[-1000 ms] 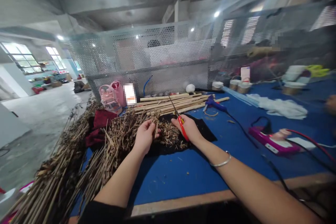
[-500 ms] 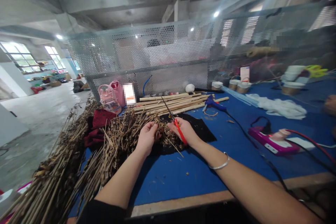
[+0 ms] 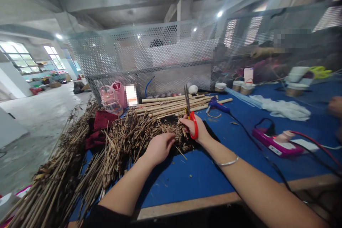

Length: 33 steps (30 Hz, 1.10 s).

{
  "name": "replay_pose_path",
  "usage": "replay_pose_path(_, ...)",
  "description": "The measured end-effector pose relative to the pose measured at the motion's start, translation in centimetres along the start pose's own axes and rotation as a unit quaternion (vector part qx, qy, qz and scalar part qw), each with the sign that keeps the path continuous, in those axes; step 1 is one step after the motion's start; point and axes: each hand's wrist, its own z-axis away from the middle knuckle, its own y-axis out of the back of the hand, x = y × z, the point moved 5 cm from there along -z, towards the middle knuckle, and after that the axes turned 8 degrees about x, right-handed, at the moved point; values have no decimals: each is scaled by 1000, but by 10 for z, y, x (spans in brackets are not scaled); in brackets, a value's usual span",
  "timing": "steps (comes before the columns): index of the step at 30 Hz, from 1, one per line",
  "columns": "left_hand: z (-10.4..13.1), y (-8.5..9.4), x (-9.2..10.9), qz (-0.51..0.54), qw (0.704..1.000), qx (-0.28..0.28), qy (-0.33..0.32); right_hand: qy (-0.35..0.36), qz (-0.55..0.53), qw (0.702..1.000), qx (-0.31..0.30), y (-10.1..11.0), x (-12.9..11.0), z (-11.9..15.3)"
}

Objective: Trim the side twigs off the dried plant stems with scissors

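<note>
Red-handled scissors (image 3: 194, 124) are in my right hand (image 3: 199, 128), their blades pointing up and away from me. The fingertips of that hand also touch bits of dried plant. My left hand (image 3: 160, 148) is at the near edge of the dried plant heap (image 3: 149, 130), its fingers bent together; what they hold, if anything, is hidden. Under the heap's right part lies a black cloth (image 3: 212, 131). Long dried stems (image 3: 53, 185) spread over the left side of the table.
Behind the heap lie pale sticks (image 3: 171, 106) and a blue glue gun (image 3: 219, 106). A purple power strip (image 3: 278, 142) with cables is at the right. Another person's hand (image 3: 335, 107) shows at the right edge. Pink bag (image 3: 119, 94) at back left.
My right hand has moved right and turned the scissors more upright. My left hand has shifted right and nearer to me, with its fingers curled inward.
</note>
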Motion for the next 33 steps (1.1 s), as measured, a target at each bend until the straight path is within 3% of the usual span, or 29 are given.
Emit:
replay_pose_path(2, 2, -7, 5, -33, 996, -60, -48, -19, -34, 999, 11, 3, 3, -4)
replay_pose_path(4, 3, -10, 10, -43, 993, -82, -77, -25, -47, 998, 18, 4, 4, -5)
replay_pose_path(9, 1, 6, 15, -5, 998, -17, -62, -26, -34, 999, -1, -1, 2, -2)
replay_pose_path(14, -2, 29, 3, 19, 998, 52, 5, -21, -35, 999, 9, 3, 2, -4)
replay_pose_path(18, -4, 37, -6, -23, 998, 29, 43, -30, -46, 998, 14, 9, 4, -10)
replay_pose_path(26, 6, 44, -21, -58, 994, -80, 51, -52, -50, 997, 28, 18, 14, -23)
replay_pose_path(33, 12, 55, -27, -126, 991, -43, 24, -71, -56, 996, 14, 15, 17, -19)
